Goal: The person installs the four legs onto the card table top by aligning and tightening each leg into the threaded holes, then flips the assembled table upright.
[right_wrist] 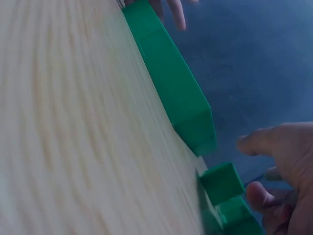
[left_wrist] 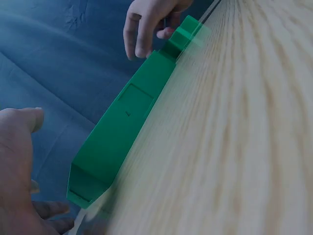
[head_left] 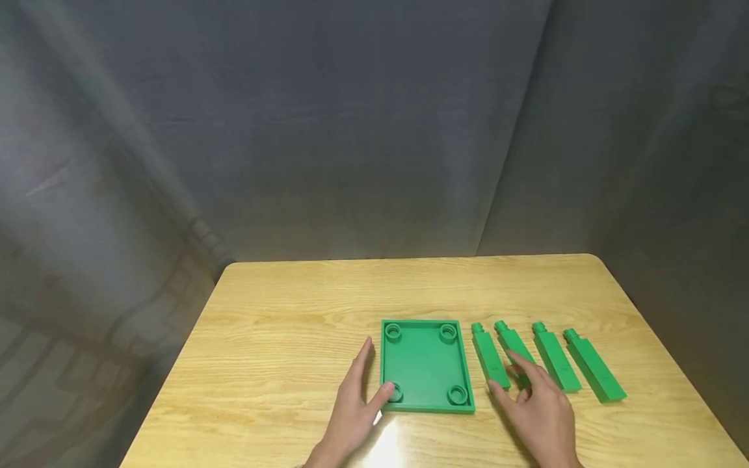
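A square green tray-like panel [head_left: 424, 364] with a raised rim lies on the wooden table, a round socket in each corner. My left hand [head_left: 354, 406] is at its near left corner, fingers extended along the left side and thumb over the corner socket. To the right of the panel, several green tapered legs with threaded ends lie in a row, among them the nearest leg [head_left: 490, 357] and the rightmost leg [head_left: 597, 370]. Over the first two legs, my right hand [head_left: 541, 413] has its thumb and forefinger spread apart; contact is unclear.
The pale wooden table [head_left: 281, 338] has rounded far corners. Grey curtains [head_left: 363, 130] hang behind it and at both sides. A patch of glare [head_left: 385, 445] shines near the table's front.
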A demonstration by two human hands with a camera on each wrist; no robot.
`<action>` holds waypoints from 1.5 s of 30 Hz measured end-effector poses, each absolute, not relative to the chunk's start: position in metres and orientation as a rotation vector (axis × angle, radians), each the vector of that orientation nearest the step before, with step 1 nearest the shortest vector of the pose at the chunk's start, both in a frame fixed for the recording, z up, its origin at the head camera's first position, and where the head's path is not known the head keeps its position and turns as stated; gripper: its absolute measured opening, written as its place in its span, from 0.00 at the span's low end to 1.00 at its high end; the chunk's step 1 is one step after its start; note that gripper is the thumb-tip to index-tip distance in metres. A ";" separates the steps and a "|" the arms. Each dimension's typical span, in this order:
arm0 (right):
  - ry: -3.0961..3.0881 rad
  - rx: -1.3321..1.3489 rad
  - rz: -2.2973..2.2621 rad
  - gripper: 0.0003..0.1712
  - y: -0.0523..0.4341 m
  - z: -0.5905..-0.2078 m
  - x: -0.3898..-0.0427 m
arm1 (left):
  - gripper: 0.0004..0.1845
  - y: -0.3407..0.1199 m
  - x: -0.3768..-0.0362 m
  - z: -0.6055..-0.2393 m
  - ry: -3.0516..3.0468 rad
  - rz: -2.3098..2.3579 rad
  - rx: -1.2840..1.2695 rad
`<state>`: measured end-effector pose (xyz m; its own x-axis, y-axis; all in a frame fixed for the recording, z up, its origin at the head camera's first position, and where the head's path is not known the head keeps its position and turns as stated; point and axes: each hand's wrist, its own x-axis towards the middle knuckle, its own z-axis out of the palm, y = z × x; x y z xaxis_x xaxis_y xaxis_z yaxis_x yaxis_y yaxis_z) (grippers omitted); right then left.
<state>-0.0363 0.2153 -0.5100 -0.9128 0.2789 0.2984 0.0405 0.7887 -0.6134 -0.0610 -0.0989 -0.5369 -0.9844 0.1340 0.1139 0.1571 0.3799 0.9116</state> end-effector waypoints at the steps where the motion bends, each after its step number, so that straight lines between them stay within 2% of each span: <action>1: -2.619 -0.242 0.856 0.38 0.215 -0.510 -0.037 | 0.45 -0.099 -0.061 -0.537 -2.610 -1.694 -0.264; 6: -2.727 -0.267 0.765 0.37 0.215 -0.513 -0.038 | 0.45 -0.099 -0.061 -0.538 -2.697 -1.644 -0.242; 15: -2.816 -0.235 0.737 0.39 0.217 -0.518 -0.039 | 0.52 -0.101 -0.060 -0.539 -2.837 -1.523 -0.304; 27: -2.753 -0.195 0.763 0.29 0.219 -0.521 -0.038 | 0.63 -0.101 -0.062 -0.543 -2.898 -1.366 -0.416; 40: -2.464 -0.193 0.747 0.22 0.218 -0.520 -0.039 | 0.59 -0.102 -0.062 -0.543 -2.874 -1.390 -0.439; 45: -2.294 -0.137 0.815 0.23 0.219 -0.521 -0.040 | 0.58 -0.102 -0.061 -0.544 -2.874 -1.380 -0.439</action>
<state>-0.0399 0.2194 -0.5210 -0.7574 0.3090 0.5752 -0.1230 0.7977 -0.5904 -0.0613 -0.1016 -0.5439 -0.9599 0.2763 0.0484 0.2105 0.5956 0.7752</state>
